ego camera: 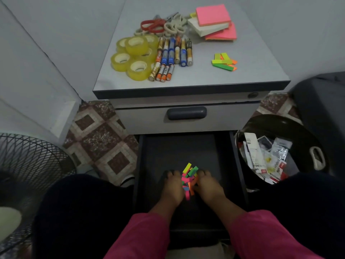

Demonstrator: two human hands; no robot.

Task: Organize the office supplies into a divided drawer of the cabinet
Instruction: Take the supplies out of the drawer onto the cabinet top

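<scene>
Hands work low in the open dark drawer of the cabinet: the left hand and the right hand lie on the two sides of a small heap of coloured sticky flags and press it together from left and right. I cannot tell surely if the fingers pinch some flags or only push them; they look bent down onto the drawer floor.

To do this step well, I think the hands should sweep the loose flags into one tight pile and keep it in one section of the drawer. No divider is visible in this dark view.

More flags wait on the tabletop, to the right of the batteries, tape rolls, scissors and note pads.
</scene>
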